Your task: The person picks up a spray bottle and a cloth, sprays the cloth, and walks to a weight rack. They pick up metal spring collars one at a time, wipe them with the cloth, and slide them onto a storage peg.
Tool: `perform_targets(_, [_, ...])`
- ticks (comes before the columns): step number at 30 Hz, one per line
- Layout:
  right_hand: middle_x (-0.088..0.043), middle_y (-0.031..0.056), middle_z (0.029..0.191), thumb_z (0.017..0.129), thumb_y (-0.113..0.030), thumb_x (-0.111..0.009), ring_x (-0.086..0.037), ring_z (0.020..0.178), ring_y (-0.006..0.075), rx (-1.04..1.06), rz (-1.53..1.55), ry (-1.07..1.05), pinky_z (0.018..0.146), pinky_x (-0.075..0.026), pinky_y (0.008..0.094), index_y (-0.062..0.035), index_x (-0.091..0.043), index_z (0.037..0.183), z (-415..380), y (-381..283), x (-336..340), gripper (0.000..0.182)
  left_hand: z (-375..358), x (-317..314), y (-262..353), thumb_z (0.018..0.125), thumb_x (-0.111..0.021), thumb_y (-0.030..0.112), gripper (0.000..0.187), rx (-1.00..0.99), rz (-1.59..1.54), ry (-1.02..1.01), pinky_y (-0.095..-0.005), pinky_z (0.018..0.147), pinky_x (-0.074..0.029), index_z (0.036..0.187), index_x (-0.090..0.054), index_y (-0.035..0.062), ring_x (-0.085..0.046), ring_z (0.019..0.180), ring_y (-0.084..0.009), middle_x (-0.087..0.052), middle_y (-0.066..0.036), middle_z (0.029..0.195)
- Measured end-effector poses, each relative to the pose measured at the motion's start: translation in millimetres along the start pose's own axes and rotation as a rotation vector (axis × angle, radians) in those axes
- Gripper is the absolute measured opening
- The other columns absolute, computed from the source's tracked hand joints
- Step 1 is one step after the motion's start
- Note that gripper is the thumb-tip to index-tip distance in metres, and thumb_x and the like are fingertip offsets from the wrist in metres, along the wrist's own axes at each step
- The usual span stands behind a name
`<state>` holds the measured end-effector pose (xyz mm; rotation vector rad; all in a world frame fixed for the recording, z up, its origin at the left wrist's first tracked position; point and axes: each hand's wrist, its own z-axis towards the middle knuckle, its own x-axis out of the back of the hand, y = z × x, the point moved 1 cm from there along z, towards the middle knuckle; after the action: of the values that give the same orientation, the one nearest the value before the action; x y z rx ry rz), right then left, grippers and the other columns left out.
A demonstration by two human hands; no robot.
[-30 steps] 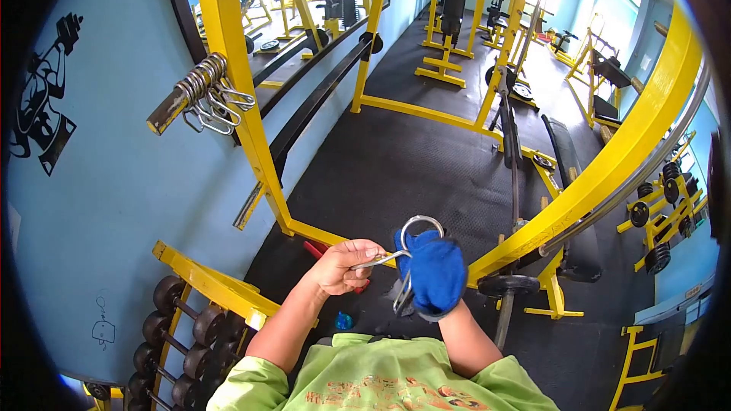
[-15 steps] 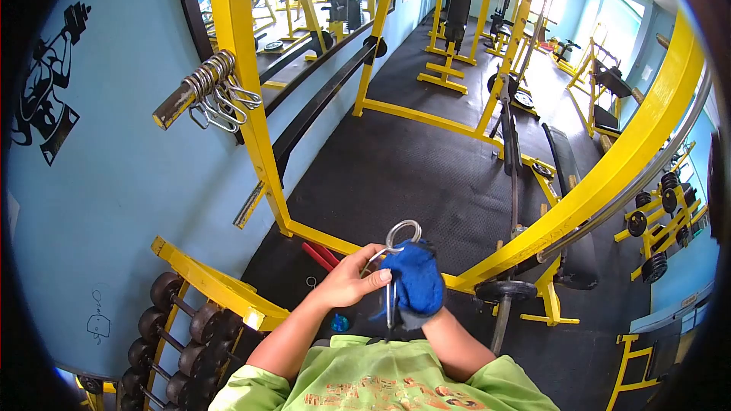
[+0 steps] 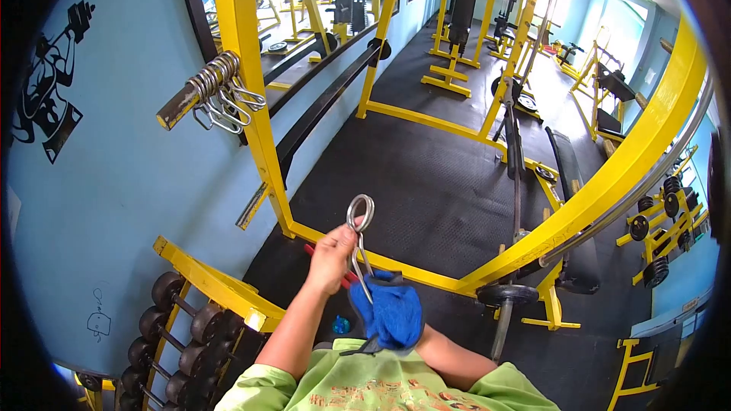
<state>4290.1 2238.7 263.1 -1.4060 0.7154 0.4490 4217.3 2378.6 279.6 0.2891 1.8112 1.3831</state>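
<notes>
A silver spring barbell collar is pinched in my left hand, its coil standing up above the fingertips. The prongs of the collar slant down to a blue cloth with dark edging. That cloth covers my right hand, which is bunched in it at the lower end of the prongs; its fingers are hidden. More spring collars hang on a worn metal peg of the yellow rack, up and to the left of my hands.
A dumbbell rack with several dumbbells stands at lower left. The yellow rack's base bar crosses the floor just ahead. To the right are a plate-loaded bar and a black bench. A blue object lies on the floor.
My left hand has moved up and left with the collar, whose coil now stands higher. The cloth in my right hand has shifted down and left, from near the coil to the prongs.
</notes>
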Motion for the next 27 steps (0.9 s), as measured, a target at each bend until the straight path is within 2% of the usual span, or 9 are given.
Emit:
perform_targets(2, [-0.055,0.0084,0.088,0.081,-0.018,-0.056,-0.056,0.076,0.0215,0.466,-1.462,-0.300,0.065,-0.046,0.0326,-0.0063,-0.055,0.095,-7,-7,3,0.018,-4,-1,9,0.091,-0.058,0.031,0.038,-0.009,0.102,-0.030,-0.0187,0.059,-0.032,0.120,-0.059,0.0071,-0.037,0.064,-0.0029,-0.051,0.007,0.079])
perform_targets(5, [-0.057,0.0096,0.091,0.082,-0.018,-0.058,-0.057,0.081,0.0228,0.599,-1.551,-0.189,0.068,-0.047,0.0350,-0.0029,-0.056,0.101,4,-19,1,0.024,-7,-7,0,0.091,-0.057,0.032,0.037,0.012,0.054,-0.042,-0.0190,0.059,-0.032,0.119,-0.058,0.0063,-0.038,0.064,-0.0032,-0.051,0.007,0.079])
perform_targets(8, [-0.060,0.0099,0.098,0.085,-0.020,-0.059,-0.059,0.087,0.0209,0.812,-1.502,-0.074,0.071,-0.049,0.0315,-0.0004,-0.056,0.106,7,-8,14,0.029,-10,-22,0,0.094,-0.052,0.033,0.025,-0.108,0.147,0.006,-0.0210,0.057,-0.033,0.092,-0.054,0.0087,-0.038,0.060,-0.0052,-0.045,0.006,0.070])
perform_targets(10, [-0.062,0.0115,0.097,0.086,-0.016,-0.059,-0.062,0.085,0.0226,0.419,-1.225,0.104,0.073,-0.050,0.0290,-0.0005,-0.056,0.106,1,12,31,0.025,-11,-23,14,0.096,-0.047,0.038,0.029,0.087,0.053,0.144,-0.0219,0.056,-0.033,0.086,-0.049,0.0109,-0.038,0.058,-0.0061,-0.042,0.005,0.066])
perform_targets(11, [-0.063,0.0163,0.092,0.083,-0.010,-0.061,-0.064,0.079,0.0315,0.322,-0.487,0.165,0.069,-0.051,0.0320,0.0004,-0.058,0.104,-1,0,13,0.023,-9,-21,13,0.096,-0.044,0.041,0.032,0.047,0.126,0.199,-0.0225,0.054,-0.032,0.087,-0.050,0.0109,-0.038,0.057,-0.0066,-0.043,0.003,0.065])
perform_targets(12, [-0.063,0.0163,0.092,0.083,-0.010,-0.061,-0.064,0.079,0.0315,0.325,-0.490,0.157,0.069,-0.051,0.0320,0.0004,-0.058,0.104,1,-6,7,0.023,-7,-16,11,0.096,-0.044,0.041,0.032,0.039,0.124,0.201,-0.0225,0.054,-0.032,0.087,-0.050,0.0109,-0.038,0.057,-0.0066,-0.043,0.003,0.065])
perform_targets(14, [-0.065,0.0166,0.088,0.080,-0.007,-0.065,-0.064,0.078,0.0347,0.902,-1.361,0.400,0.068,-0.052,0.0359,0.0010,-0.059,0.101,1,-15,-1,0.023,-7,-5,7,0.096,-0.047,0.037,0.028,0.039,0.071,0.234,-0.0210,0.056,-0.035,0.096,-0.053,0.0095,-0.041,0.059,-0.0065,-0.043,0.004,0.067])
perform_targets(20, [-0.060,0.0176,0.083,0.078,-0.013,-0.067,-0.060,0.074,0.0374,0.813,-1.411,0.546,0.062,-0.049,0.0408,-0.0020,-0.059,0.094,18,-23,43,0.021,-27,-20,-7,0.099,-0.038,0.035,0.030,0.036,0.140,0.079,-0.0228,0.051,-0.033,0.114,-0.046,0.0111,-0.035,0.055,-0.0060,-0.038,0.003,0.066])
perform_targets(27, [-0.056,0.0171,0.080,0.075,-0.009,-0.062,-0.056,0.070,0.0367,0.723,-1.716,0.242,0.059,-0.048,0.0435,-0.0009,-0.054,0.084,28,-44,13,0.014,-37,-26,-14,0.098,-0.037,0.031,0.032,-0.283,0.800,0.110,-0.0406,0.062,-0.044,0.111,-0.045,0.0031,-0.058,0.070,-0.0356,-0.058,-0.018,0.079])
